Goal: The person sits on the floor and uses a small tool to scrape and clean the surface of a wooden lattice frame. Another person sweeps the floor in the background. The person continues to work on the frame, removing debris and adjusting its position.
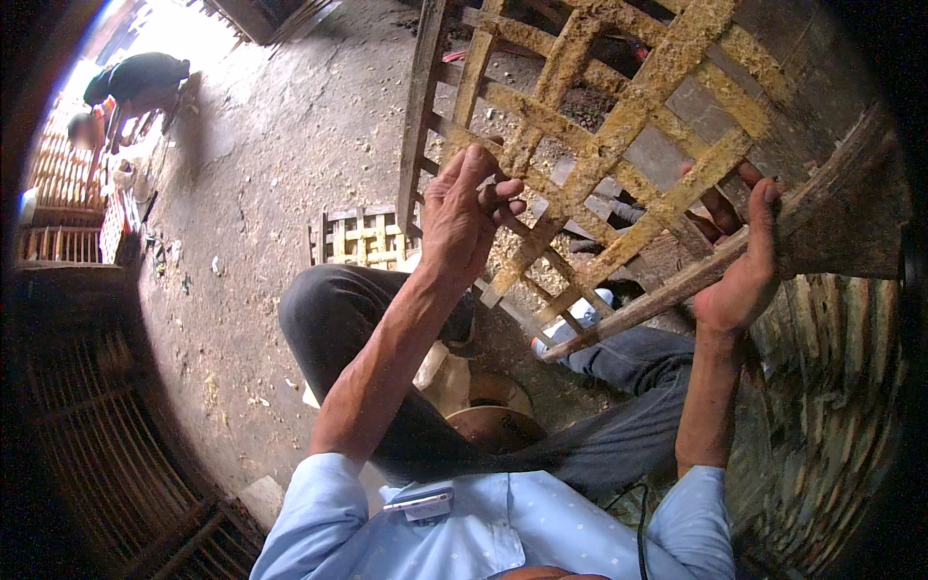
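A lattice panel (604, 179) of flat crossed slats, crusted with yellow-brown matter, is held up tilted in front of me. Its lower right edge is a wooden bar, which my right hand (742, 266) grips with the thumb in front and fingers behind, some showing through the gaps. At the panel's left part, my left hand (469, 208) is closed with its fingers curled against the slats. Whatever it may pinch is too small to tell. Below the panel, by my bent legs, is a brown round vessel (498, 425), partly hidden.
A smaller lattice piece (362, 239) lies on the littered floor (242, 193) beyond my knee. Slatted structures stand at left (87, 416) and right (822, 416). Far left, another person (140, 82) bends over. A phone-like device (418, 503) rests at my shirt, with a black cable nearby.
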Demonstrator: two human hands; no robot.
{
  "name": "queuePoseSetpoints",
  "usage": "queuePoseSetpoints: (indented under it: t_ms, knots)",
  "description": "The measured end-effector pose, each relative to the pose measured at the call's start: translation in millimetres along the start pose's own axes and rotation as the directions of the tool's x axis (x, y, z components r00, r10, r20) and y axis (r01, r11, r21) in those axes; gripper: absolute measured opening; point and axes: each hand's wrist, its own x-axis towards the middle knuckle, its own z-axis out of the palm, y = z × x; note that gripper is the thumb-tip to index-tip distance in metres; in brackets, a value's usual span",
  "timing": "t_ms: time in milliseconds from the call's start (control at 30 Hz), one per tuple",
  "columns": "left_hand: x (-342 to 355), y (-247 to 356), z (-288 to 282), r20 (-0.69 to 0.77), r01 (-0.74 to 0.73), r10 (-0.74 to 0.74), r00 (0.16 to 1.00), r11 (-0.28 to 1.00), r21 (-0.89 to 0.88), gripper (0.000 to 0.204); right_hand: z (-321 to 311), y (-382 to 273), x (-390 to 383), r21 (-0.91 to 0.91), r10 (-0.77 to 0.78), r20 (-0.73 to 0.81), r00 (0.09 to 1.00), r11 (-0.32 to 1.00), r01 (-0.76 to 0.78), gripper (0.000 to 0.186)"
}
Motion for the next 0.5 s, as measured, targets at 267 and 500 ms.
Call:
queuePoseSetpoints:
  t_ms: [267,500]
  knots:
    - [-3,6,0,-0.047,0.086,-0.082,0.995,0.992,0.09,0.037,0,-1,-3,-0.072,-0.036,-0.004,0.999,0.997,0.035,0.055]
    - [-5,11,5,-0.062,0.157,-0.147,0.987,0.956,0.247,0.035,1,2,-2,-0.011,-0.036,-0.008,0.999,0.999,0.036,0.054]
